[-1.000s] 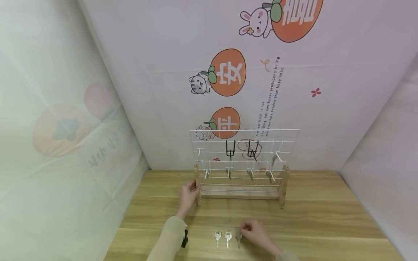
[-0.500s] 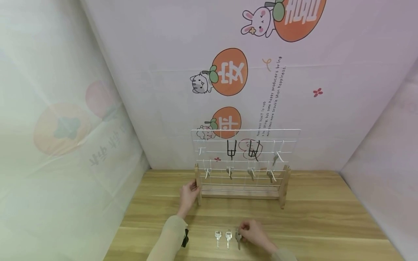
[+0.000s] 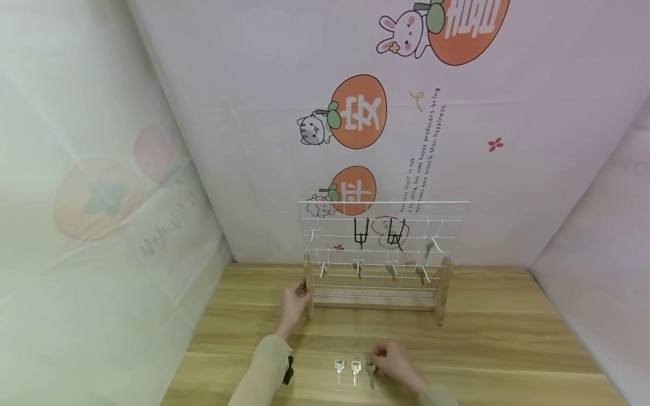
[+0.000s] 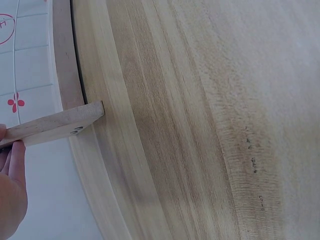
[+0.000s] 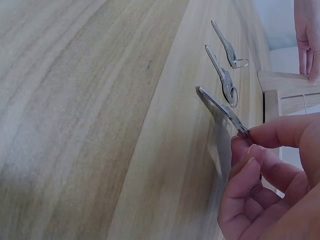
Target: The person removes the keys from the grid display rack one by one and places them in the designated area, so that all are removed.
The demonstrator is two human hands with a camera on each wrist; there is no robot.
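Note:
My left hand [image 3: 293,304] grips the left wooden upright [image 3: 308,293] of a white wire-grid rack [image 3: 376,296]. In the left wrist view, fingers of that hand [image 4: 11,200] show on both sides of the wooden piece [image 4: 55,125]. Near the table's front, my right hand [image 3: 398,363] pinches the head of a silver key [image 5: 222,110] between thumb and fingers. The key's blade is tilted, its tip close above the wood. Two more keys, a middle one [image 3: 356,369] and a left one [image 3: 339,369], lie beside it in a row, each with a small ring.
Several keys hang from white hooks on the rack, such as a lower key [image 3: 420,275] and an upper right key [image 3: 430,246]. Two black hooks [image 3: 361,231] are on its upper part. Behind stands a printed cloth wall [image 3: 264,169]. The wood-grain tabletop [image 3: 508,338] spreads around.
My right hand has shifted very slightly left with the key still pinched. The left hand stays on the upright. The head view has moved a little.

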